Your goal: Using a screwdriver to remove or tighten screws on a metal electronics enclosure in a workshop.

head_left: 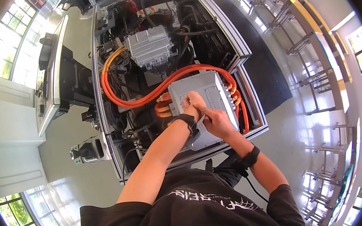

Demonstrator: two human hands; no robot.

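Left hand (192,99) loosely curled over grey box (210,82), right hand (218,122) touched left wrist (192,112), could not tell whether either pinched anything, orange cables (135,103) looped alongside.

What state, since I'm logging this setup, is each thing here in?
Left hand: fingers bent
Right hand: touching the left wrist
Thick orange cables: curved, attached to the flat grey box
Flat grey box: closed
Ribbed silver box: closed
Black wristband: worn on the left arm
Dark floor mat: laid flat
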